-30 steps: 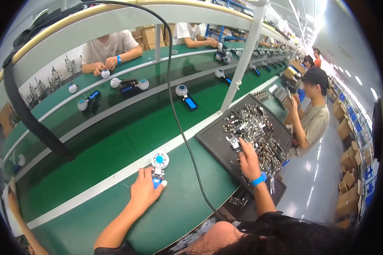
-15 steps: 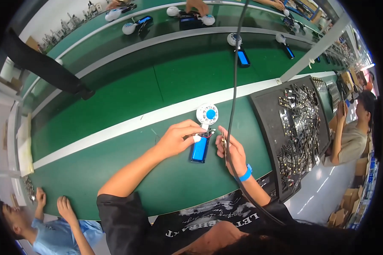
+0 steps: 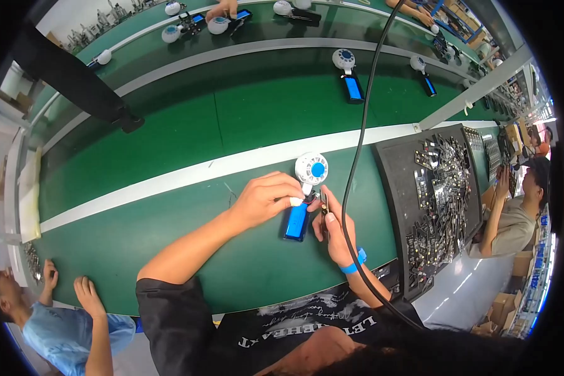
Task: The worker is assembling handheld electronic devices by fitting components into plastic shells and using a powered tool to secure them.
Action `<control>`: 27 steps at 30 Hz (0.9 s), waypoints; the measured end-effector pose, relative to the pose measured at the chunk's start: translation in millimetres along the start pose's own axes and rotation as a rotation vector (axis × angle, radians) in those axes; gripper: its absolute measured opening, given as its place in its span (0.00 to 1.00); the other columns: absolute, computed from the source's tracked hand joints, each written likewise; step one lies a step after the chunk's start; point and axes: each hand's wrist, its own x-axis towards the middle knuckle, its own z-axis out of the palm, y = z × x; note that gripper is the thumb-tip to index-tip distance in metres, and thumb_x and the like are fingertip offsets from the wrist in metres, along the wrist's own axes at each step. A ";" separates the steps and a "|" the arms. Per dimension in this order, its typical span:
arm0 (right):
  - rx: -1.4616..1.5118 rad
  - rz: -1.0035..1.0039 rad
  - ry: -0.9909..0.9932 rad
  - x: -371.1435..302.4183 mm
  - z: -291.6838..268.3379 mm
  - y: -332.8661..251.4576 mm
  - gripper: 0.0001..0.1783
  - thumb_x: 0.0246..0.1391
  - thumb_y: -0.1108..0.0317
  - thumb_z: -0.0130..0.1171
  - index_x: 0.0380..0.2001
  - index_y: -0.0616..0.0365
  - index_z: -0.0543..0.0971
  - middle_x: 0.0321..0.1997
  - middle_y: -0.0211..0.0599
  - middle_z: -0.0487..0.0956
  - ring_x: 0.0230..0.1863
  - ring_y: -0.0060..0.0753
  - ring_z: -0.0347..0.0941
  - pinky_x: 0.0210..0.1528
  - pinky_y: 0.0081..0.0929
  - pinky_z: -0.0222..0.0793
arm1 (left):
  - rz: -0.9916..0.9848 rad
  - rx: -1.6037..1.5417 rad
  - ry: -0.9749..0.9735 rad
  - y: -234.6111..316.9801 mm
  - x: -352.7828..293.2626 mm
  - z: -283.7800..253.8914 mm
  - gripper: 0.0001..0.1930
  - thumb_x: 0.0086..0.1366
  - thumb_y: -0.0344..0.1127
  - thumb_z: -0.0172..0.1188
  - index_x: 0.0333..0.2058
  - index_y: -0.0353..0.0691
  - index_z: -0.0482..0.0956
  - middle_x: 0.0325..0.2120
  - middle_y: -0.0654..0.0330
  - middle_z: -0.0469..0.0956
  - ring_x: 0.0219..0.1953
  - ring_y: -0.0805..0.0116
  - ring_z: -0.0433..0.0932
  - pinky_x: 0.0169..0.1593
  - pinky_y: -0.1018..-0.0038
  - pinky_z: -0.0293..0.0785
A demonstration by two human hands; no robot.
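Note:
A handheld fan (image 3: 312, 168) lies on the green bench, its round white head with a blue centre pointing away from me. Its dark handle is opened up, showing a blue battery (image 3: 297, 220), with thin wires at the neck. From the left, my left hand (image 3: 271, 199) is closed at the neck, thumb and fingers pinching by the wires; white wrapping covers the thumb tip. Close on the other side, my right hand (image 3: 338, 232) grips a narrow dark strip (image 3: 324, 204) that looks like a small circuit board, its tip beside the wires. My fingers partly hide the neck.
A black tray (image 3: 391, 188) heaped with small circuit boards (image 3: 448, 207) stands to the right. A black cable (image 3: 361, 135) hangs across the view. Beyond the white rail (image 3: 244, 156), more fans (image 3: 352, 88) lie on the green conveyor. Co-workers sit at left and right.
My right hand has brought the strip left, up to the wires at the fan's neck. My left hand stays at the neck. Fans on the far line have shifted left.

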 end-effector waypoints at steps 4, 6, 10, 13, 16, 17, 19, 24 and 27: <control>-0.133 -0.120 -0.009 -0.4 3.4 8.8 0.29 0.71 0.71 0.44 0.72 0.63 0.61 0.49 0.37 0.74 0.26 0.18 0.64 0.26 0.17 0.63 | -0.006 -0.050 0.012 6.8 -6.1 9.4 0.08 0.58 0.22 0.68 0.37 0.35 0.85 0.34 0.57 0.83 0.37 0.62 0.84 0.40 0.70 0.80; -0.169 -0.108 -0.025 -1.5 5.1 11.3 0.28 0.70 0.72 0.44 0.71 0.64 0.63 0.50 0.38 0.74 0.27 0.18 0.65 0.27 0.17 0.64 | -0.021 -0.066 0.010 11.1 -7.7 12.2 0.07 0.58 0.22 0.68 0.36 0.35 0.85 0.34 0.57 0.83 0.36 0.62 0.84 0.39 0.70 0.80; -0.202 -0.157 -0.027 -1.0 4.3 22.1 0.27 0.70 0.72 0.44 0.70 0.65 0.65 0.51 0.38 0.75 0.27 0.17 0.67 0.27 0.18 0.65 | -0.028 -0.064 -0.023 16.7 -9.4 14.5 0.07 0.57 0.22 0.68 0.35 0.34 0.85 0.33 0.57 0.83 0.34 0.61 0.84 0.37 0.70 0.80; -0.214 -0.166 -0.017 -2.7 5.7 21.6 0.26 0.68 0.73 0.45 0.68 0.66 0.67 0.51 0.40 0.76 0.29 0.20 0.69 0.30 0.20 0.67 | 0.029 0.034 0.006 16.9 -11.9 12.3 0.07 0.54 0.24 0.70 0.33 0.36 0.84 0.32 0.60 0.82 0.34 0.61 0.84 0.37 0.70 0.81; -0.224 -0.130 0.008 -4.5 6.4 20.1 0.26 0.66 0.75 0.47 0.66 0.67 0.70 0.50 0.43 0.77 0.32 0.25 0.73 0.34 0.23 0.72 | 0.169 0.183 0.064 19.8 -10.8 14.1 0.06 0.53 0.26 0.70 0.31 0.38 0.83 0.31 0.61 0.81 0.31 0.64 0.82 0.34 0.71 0.78; -0.298 -0.177 0.007 -4.0 5.4 20.5 0.25 0.65 0.75 0.49 0.65 0.67 0.71 0.50 0.44 0.78 0.35 0.29 0.75 0.38 0.26 0.73 | 0.242 0.255 0.089 21.0 -10.3 14.4 0.06 0.53 0.27 0.70 0.30 0.39 0.83 0.30 0.62 0.81 0.30 0.66 0.81 0.32 0.72 0.76; -0.446 -0.273 0.004 -3.5 3.7 20.8 0.25 0.62 0.77 0.51 0.63 0.67 0.73 0.49 0.48 0.79 0.41 0.38 0.78 0.45 0.30 0.75 | 0.315 0.402 0.099 25.7 -10.3 11.8 0.06 0.52 0.29 0.69 0.30 0.39 0.83 0.30 0.63 0.81 0.29 0.68 0.80 0.30 0.73 0.74; -0.457 -0.299 0.038 -4.4 8.4 19.2 0.25 0.59 0.79 0.54 0.61 0.67 0.76 0.49 0.52 0.79 0.46 0.46 0.78 0.51 0.34 0.74 | 0.527 0.759 0.149 23.3 -9.8 13.9 0.05 0.52 0.32 0.65 0.29 0.41 0.81 0.29 0.64 0.79 0.25 0.71 0.74 0.27 0.75 0.64; -0.489 -0.332 0.037 -5.1 9.6 19.0 0.25 0.60 0.79 0.53 0.61 0.66 0.75 0.49 0.52 0.79 0.46 0.46 0.79 0.50 0.33 0.74 | 0.560 0.813 0.144 24.7 -10.6 14.7 0.05 0.51 0.33 0.64 0.28 0.41 0.80 0.28 0.64 0.78 0.24 0.71 0.72 0.27 0.74 0.64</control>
